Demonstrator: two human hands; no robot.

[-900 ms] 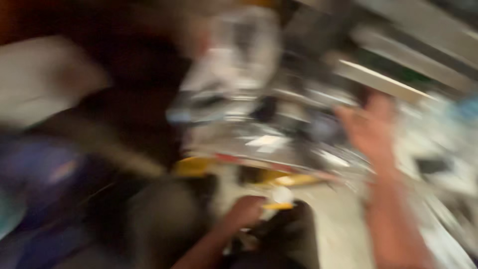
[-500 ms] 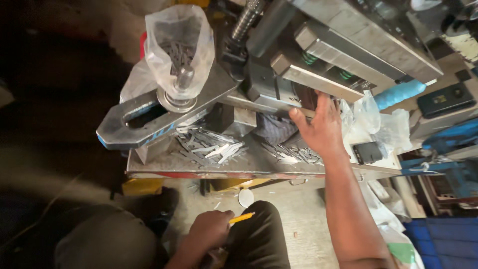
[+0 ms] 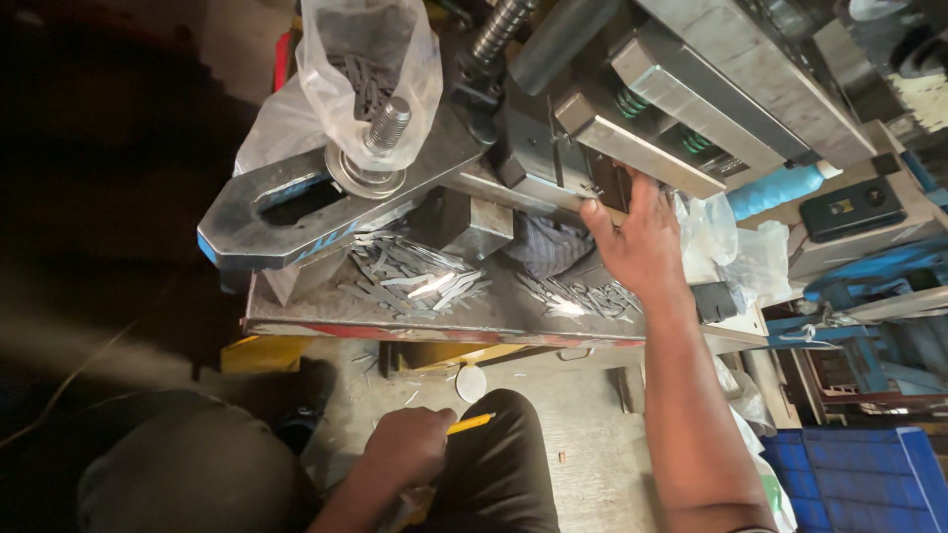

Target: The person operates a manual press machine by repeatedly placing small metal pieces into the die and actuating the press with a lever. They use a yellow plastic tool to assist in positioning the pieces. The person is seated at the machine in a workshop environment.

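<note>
Steel die block (image 3: 632, 148) of the press stands just above the right hand (image 3: 637, 242), whose fingertips (image 3: 604, 210) press up against its lower edge, spread and slightly curled, holding nothing I can make out. Just below that palm lies a scatter of thin metal strips (image 3: 583, 296) on the steel bed plate (image 3: 326, 318), and to the left of the fingers sits a dark folded cloth (image 3: 548, 247). Farther left another heap of cut strips (image 3: 415, 281) lies under a heavy slotted clamp bar (image 3: 296, 212), which a threaded stud and nut (image 3: 380, 133) pin down; a clear plastic bag (image 3: 370, 59) of strips hangs over the stud.

Low in the view the left hand (image 3: 410, 444) is closed into a fist around a yellow pencil (image 3: 469, 423), whose tip sticks out to the right of the knuckles, over the dark trouser knee (image 3: 499, 464).

Against the frame half a second back, the right hand sits a little lower on the die edge, and the left fist has barely shifted.
</note>
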